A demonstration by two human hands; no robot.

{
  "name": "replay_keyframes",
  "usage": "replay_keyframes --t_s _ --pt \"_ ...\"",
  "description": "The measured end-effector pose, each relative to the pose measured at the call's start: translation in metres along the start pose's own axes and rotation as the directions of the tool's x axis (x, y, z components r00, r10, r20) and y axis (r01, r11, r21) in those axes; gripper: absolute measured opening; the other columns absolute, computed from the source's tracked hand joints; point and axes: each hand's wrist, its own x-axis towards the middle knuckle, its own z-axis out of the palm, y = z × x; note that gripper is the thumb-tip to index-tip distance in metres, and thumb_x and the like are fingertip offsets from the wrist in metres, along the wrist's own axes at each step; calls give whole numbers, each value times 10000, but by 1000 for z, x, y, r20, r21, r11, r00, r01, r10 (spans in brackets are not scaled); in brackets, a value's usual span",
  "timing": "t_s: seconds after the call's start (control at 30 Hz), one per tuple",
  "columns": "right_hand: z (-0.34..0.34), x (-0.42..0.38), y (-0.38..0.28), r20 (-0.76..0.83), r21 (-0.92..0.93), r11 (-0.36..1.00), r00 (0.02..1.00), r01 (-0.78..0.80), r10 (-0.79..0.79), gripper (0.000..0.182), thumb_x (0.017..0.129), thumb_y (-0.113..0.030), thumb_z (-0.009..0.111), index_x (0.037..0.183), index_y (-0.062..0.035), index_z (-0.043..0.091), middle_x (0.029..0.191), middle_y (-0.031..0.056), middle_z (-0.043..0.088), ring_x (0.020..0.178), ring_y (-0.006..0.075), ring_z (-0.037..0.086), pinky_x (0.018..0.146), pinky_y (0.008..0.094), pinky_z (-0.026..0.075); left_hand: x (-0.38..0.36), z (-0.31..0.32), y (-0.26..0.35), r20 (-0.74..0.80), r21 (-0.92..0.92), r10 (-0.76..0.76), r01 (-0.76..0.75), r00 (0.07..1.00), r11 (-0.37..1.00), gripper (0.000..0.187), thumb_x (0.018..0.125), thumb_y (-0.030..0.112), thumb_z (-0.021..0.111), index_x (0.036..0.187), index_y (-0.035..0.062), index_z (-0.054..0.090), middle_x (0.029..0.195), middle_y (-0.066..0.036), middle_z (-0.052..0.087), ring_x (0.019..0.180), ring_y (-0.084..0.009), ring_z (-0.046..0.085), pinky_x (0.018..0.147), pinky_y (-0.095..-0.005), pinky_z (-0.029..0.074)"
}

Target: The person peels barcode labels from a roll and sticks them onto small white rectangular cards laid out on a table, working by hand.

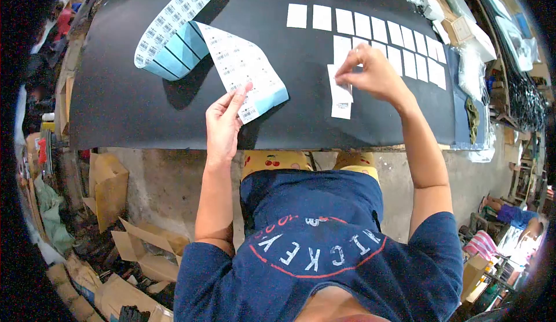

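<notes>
My left hand [225,122] pinches the loose end of a long strip of barcode labels [246,61] between thumb and fingers. The strip curls away over the table, with printed labels on one face and a light-blue backing. Over a group of white cards [341,110] is my right hand [370,75], its thumb and fingertips pressed together. Whether something small sits in that pinch I cannot make out. The nearest card shows small print at its lower end. Further white cards [297,16] lie in two rows to the right, partly covered by my right hand.
The black tabletop [116,107] ends just in front of my body. Plastic bags [472,73] and a dark green cloth [472,119] lie by its right edge. Open cardboard boxes [150,249] stand on the floor at left. A person [515,220] is at lower right.
</notes>
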Motion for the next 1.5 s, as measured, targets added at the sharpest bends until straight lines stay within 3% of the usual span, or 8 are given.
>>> replay_keyframes --t_s 0.37,0.67,0.87,0.93,0.97,1.1,1.23,1.5 --pt "35 -37 14 -192 -86 994 980 -63 45 68 670 -81 725 737 -70 717 670 61 614 804 229 513 750 350 420 0 2 1 -4 41 -19 20 1000 999 309 931 153 565 1144 -69 592 1139 -123 624 993 -164 620 861 -301 512" --pt "53 -53 17 -406 -177 984 912 -13 -61 91 684 -127 744 761 -104 701 1004 67 545 877 242 493 778 368 391 0 4 0 -23 25 4 -4 1000 1000 289 920 124 581 1134 -69 605 1089 -117 634 947 -137 618 815 -267 512" --pt "59 -61 6 -471 -254 961 882 -110 -24 391 732 -129 719 1115 -97 644 1092 89 555 976 267 513 836 376 398 0 4 -1 -17 11 15 -15 1000 1000 285 916 114 587 1129 -74 605 1080 -119 639 937 -137 623 809 -263 514" --pt "64 -64 9 -472 -305 952 868 4 -154 535 761 -79 681 1274 -89 531 1218 104 534 1099 278 503 905 388 391 0 3 0 -15 12 14 -14 1000 1000 284 916 112 586 1129 -75 604 1081 -120 639 934 -139 625 807 -265 516" --pt "62 -69 10 -364 -266 964 924 14 -114 559 808 -112 638 1340 -123 464 1387 83 434 1282 293 388 1031 417 320 -1 3 0 -17 12 12 -11 1000 1000 284 916 111 586 1129 -76 603 1081 -121 639 931 -140 627 806 -266 519" --pt "36 -77 9 83 -513 841 986 169 -148 619 890 -371 508 1443 -188 297 1516 -21 250 1421 272 117 1149 487 89 0 4 0 -13 9 11 -11 1000 1000 283 916 110 585 1129 -76 602 1079 -122 639 930 -142 629 807 -271 523" --pt "22 -74 28 366 -567 726 909 389 -201 655 889 -513 391 1449 -192 284 1510 -32 261 1426 276 89 1159 480 32 0 5 1 -23 33 8 -7 1000 999 290 918 112 583 1134 -82 596 1090 -127 634 937 -145 627 820 -274 520" --pt "24 -71 44 379 -545 728 897 415 -228 641 902 -608 269 1438 -259 306 1512 -38 257 1425 290 87 1120 569 6 2 5 -2 -36 44 18 -16 999 999 286 922 99 572 1139 -88 590 1100 -135 627 957 -153 618 836 -285 517"
